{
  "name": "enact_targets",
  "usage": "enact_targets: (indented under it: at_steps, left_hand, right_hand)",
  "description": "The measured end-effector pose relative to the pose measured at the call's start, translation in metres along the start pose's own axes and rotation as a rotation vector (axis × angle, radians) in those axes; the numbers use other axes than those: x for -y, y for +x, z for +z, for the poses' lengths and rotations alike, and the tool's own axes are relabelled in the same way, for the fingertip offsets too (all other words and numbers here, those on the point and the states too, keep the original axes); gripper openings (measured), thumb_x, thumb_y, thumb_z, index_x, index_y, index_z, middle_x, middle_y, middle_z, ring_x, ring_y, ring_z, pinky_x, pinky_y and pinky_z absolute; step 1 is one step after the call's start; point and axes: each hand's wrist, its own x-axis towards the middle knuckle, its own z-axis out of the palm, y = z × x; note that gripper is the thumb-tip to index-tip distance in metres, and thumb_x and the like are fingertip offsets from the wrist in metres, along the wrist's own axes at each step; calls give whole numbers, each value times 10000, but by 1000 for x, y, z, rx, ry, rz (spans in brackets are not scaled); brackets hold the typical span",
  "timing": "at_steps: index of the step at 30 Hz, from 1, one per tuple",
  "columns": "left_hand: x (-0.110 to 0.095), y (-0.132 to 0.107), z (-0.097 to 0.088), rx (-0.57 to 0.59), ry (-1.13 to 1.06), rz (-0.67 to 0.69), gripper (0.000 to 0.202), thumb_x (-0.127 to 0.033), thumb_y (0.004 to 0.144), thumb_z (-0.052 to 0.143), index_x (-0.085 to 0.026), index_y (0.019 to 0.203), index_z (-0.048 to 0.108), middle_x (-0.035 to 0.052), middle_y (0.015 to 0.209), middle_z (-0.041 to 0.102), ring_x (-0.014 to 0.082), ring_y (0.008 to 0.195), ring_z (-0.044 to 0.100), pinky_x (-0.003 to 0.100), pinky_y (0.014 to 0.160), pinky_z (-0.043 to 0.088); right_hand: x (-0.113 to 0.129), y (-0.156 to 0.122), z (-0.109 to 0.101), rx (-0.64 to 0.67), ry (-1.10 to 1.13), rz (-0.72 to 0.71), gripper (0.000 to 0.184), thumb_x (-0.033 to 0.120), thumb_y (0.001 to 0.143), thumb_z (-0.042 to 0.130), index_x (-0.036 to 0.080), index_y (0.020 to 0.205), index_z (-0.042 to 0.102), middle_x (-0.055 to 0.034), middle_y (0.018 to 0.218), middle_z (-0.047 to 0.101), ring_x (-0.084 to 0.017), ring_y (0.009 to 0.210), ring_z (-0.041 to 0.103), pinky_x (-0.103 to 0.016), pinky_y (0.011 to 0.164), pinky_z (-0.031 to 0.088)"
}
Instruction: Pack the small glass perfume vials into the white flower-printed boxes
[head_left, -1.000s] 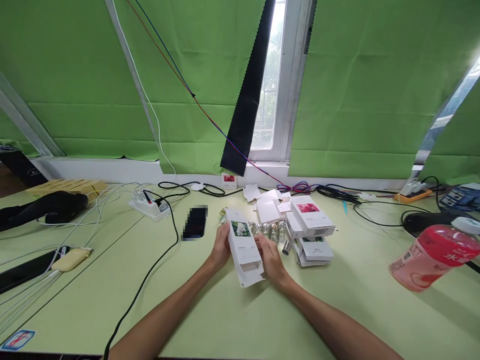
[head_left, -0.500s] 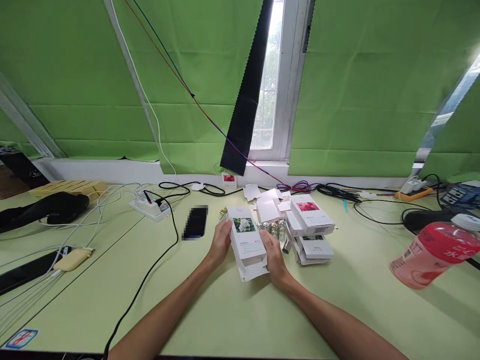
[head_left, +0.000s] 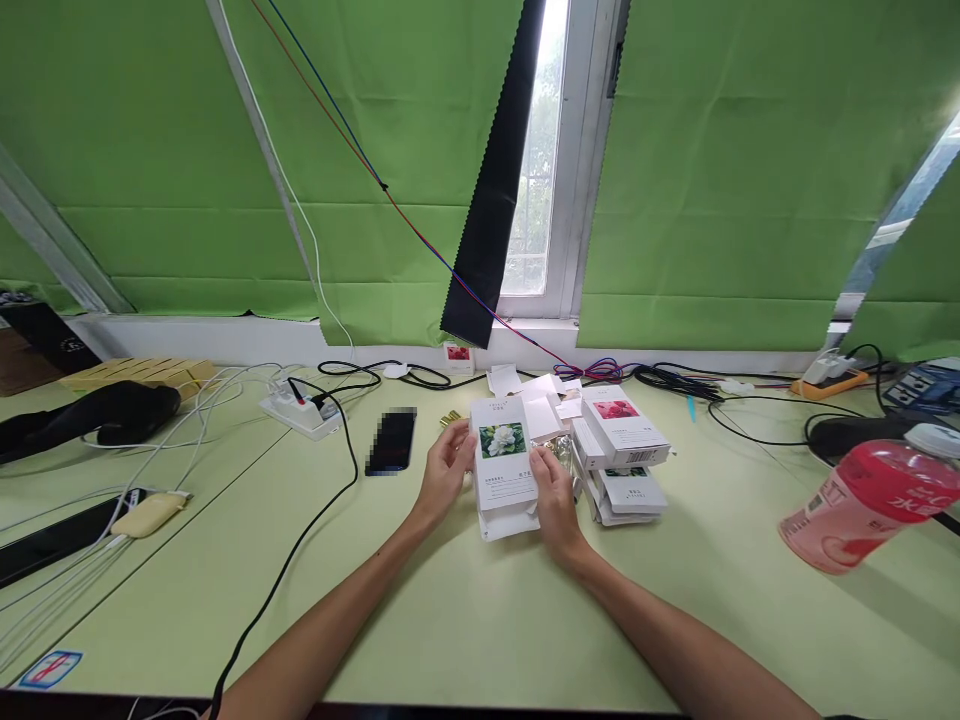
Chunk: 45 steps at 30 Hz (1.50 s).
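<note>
Over the desk (head_left: pixel 480 620), the left hand (head_left: pixel 448 465) grasped a white carton (head_left: pixel 507 482) by its nine o'clock edge and the right hand (head_left: pixel 556 495) by its three o'clock edge, flap end toward six. Taking that carton as the clock's centre, a pink bottle (head_left: pixel 862 515) was well apart at three, a pile of boxes (head_left: pixel 624 440) nearer at three, a phone (head_left: pixel 392 442) between nine and ten, partly hidden foil packets (head_left: pixel 561 448) at one, loose white card pieces (head_left: pixel 537 412) beyond them, and a small box (head_left: pixel 457 358) by the wall at eleven.
</note>
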Motion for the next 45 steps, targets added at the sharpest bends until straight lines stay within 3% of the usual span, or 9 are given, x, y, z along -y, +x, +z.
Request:
enact_targets:
  at_steps: [5,10,14,19,23,30,36,39,45]
  left_hand:
    - [0,0,2,10,-27,11,481,-537,853,704,-233,1165,500,-15,841,667,81,507,557,197,490,464]
    - [2,-4,3,56,25,42,535,-447,887,688,-286,1326,429,-51,839,604,66,477,522,179,424,429]
    - [4,-6,2,106,155,111,532,-404,903,668,-268,1393,510,-3,901,649,69,519,537,195,471,467]
    - [2,-8,3,180,239,195,406,-388,933,617,-217,1295,685,28,841,685,85,543,515,208,498,476]
    - [1,-9,3,191,173,152,463,-352,892,674,-224,1336,667,26,828,681,97,567,522,208,503,474]
    - [4,-10,0,248,98,73,549,-344,833,729,-260,1369,642,86,1057,713,190,811,667,213,552,499]
    - [1,-9,1,294,97,33,496,-371,863,709,-233,1338,671,67,918,720,111,592,540,213,498,463]
    - [0,-9,1,284,70,19,498,-376,861,716,-231,1336,672,77,1009,709,93,580,511,201,470,443]
    - [-2,-9,2,267,48,-8,511,-394,862,721,-207,1335,668,45,849,679,80,513,496,200,447,438]
  right_hand:
    - [3,0,0,-39,-124,-61,405,602,970,457,238,804,520,18,690,546,-170,630,492,-281,570,404]
    - [2,2,-4,-100,-184,-96,400,587,980,437,238,800,511,15,711,505,-170,652,472,-283,591,391]
    - [2,6,-7,-167,-208,-96,406,599,973,434,228,853,549,3,735,545,-175,670,494,-284,611,409]
    - [3,7,-8,-212,-230,-108,427,617,969,425,233,839,559,-7,743,589,-185,675,522,-287,628,428]
    - [3,7,-8,-219,-218,-90,442,624,964,435,223,975,619,-56,888,683,-224,803,611,-311,703,479]
    - [0,8,-9,-236,-211,-71,458,606,962,443,218,1073,659,-92,1005,725,-252,879,641,-346,751,506]
    - [3,8,-8,-278,-226,-88,490,574,961,460,193,1214,636,-118,1199,700,-266,1076,641,-371,897,493]
    - [6,7,-8,-263,-238,-98,501,552,980,438,187,1285,596,-134,1290,664,-271,1174,606,-382,940,475]
    - [13,5,-6,-242,-229,-133,468,525,989,423,208,1294,583,-117,1340,635,-267,1250,568,-381,964,469]
